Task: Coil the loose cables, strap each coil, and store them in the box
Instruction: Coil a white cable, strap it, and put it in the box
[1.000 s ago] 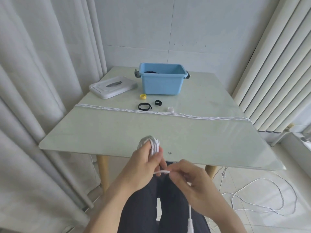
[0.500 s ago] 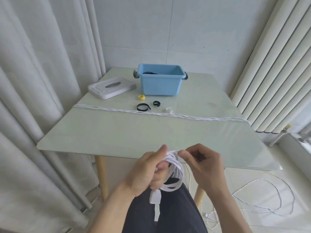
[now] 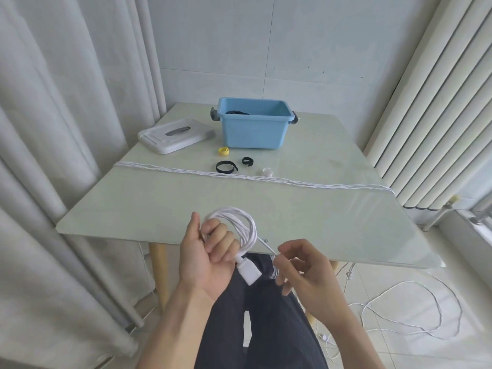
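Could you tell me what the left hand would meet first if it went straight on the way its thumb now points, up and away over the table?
Probably the twisted white cable lying across the table; the left hand meets only bare tabletop before it, though depth is unclear.

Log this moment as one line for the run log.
step: coiling | left hand: holds white cable coil | right hand: pinches cable tail | blue box: open | straps: unused

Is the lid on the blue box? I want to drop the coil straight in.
No, the blue box stands open, and its white lid lies beside it on the table.
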